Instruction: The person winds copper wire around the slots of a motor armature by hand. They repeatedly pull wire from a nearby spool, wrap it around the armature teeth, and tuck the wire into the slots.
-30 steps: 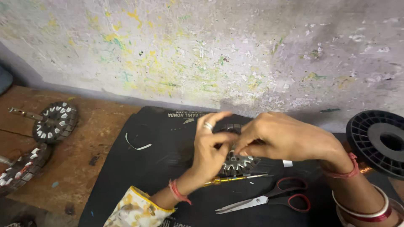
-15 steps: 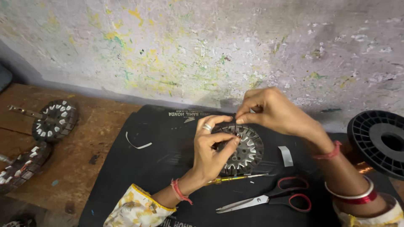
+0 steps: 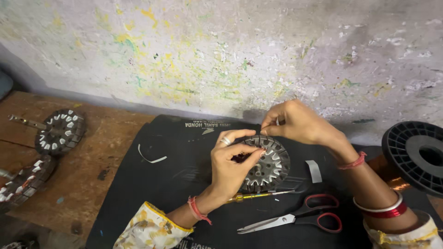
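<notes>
my left hand (image 3: 233,166) grips the round slotted metal stator core (image 3: 266,162), fingers curled shut over its near-left rim and thumb pressed on its face, holding it tilted up off the black mat (image 3: 152,184) near the middle of the surface. my right hand (image 3: 295,122) sits at the core's top edge, thumb and forefinger pinched closed on something small and pale there; it is too small for me to tell what it is. a ring shows on one finger of my left hand, a red thread on that wrist, and red bangles (image 3: 383,210) on my right forearm. just below the core a thin screwdriver with a yellow handle (image 3: 256,197) lies on the mat, and nearer to me lie scissors with red handles (image 3: 300,217), blades pointing left. a small strip of white paper (image 3: 314,170) lies just right of the core, and a curved white strip (image 3: 150,157) lies well to its left. at the right edge stands a black plastic spool (image 3: 415,154) with copper wire (image 3: 392,177) beneath it. on the bare wooden surface (image 3: 92,161) to the left rest two more wound cores, one on a shaft (image 3: 60,131) and one lower (image 3: 23,182). a paint-flecked wall (image 3: 221,55) rises behind.
</notes>
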